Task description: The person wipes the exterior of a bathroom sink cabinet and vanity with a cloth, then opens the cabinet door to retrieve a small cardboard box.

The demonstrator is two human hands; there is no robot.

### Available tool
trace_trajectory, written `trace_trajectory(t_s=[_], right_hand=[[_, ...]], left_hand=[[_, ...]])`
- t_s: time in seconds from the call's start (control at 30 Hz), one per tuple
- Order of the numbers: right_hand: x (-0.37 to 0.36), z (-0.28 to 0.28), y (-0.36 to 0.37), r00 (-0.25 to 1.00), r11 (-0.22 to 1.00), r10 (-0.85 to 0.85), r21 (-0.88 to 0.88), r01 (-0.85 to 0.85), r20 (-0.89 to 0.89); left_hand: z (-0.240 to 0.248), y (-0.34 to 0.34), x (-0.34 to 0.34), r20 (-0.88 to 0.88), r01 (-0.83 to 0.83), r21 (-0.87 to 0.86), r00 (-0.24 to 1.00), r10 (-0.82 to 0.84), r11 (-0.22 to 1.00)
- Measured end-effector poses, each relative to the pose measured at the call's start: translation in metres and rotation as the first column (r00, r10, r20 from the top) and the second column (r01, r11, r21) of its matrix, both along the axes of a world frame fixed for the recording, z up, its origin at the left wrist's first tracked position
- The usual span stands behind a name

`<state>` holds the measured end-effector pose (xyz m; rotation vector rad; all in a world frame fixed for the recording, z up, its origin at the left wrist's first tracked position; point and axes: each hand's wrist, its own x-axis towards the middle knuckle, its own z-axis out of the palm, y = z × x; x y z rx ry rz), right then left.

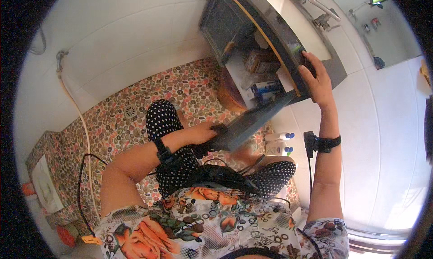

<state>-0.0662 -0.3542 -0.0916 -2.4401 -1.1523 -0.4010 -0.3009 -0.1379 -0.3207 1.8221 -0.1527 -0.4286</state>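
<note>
Resting our right hand (318, 82) on the edge of the dark bench (336, 69), fingers loosely spread and not closed round anything. Our left hand (200, 133) is down by the free end of the cabinet door (257, 121), which hangs open toward our knees; its fingertips vanish into a dark bundle (211, 144), so we can't tell how far they're closed or how firm the hold is. Inside the open cabinet we've got a brown box (262, 62) toward the back and a blue-and-white pack (267, 88) nearer the front, contents not visible on either. White bottles (278, 147) with blue caps sit together by the wall, right of the door.
</note>
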Motion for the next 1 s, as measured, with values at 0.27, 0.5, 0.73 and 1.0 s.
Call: trace_trajectory(t_s=[0.27, 0.5, 0.73, 1.0], right_hand=[[-0.010, 0.008, 0.001, 1.000, 1.000, -0.010, -0.016, 0.010, 0.025], [-0.005, 0.005, 0.000, 0.999, 0.999, 0.035, -0.001, -0.035, 0.016], [-0.004, 0.005, -0.002, 1.000, 1.000, -0.005, 0.000, 0.005, 0.000], [-0.017, 0.009, 0.007, 0.999, 1.000, -0.008, -0.030, 0.009, 0.032]], left_hand=[[0.065, -0.012, -0.019, 0.223, -0.078, -0.391, 0.958, 0.177, 0.917], [0.047, 0.008, 0.016, 0.263, -0.130, 0.155, 0.961, 0.086, 0.979], [0.081, 0.040, 0.114, 0.523, -0.347, 0.636, 0.850, -0.055, 0.690], [0.070, 0.075, 0.234, 0.549, -0.481, 0.828, 0.799, -0.245, 0.288]])
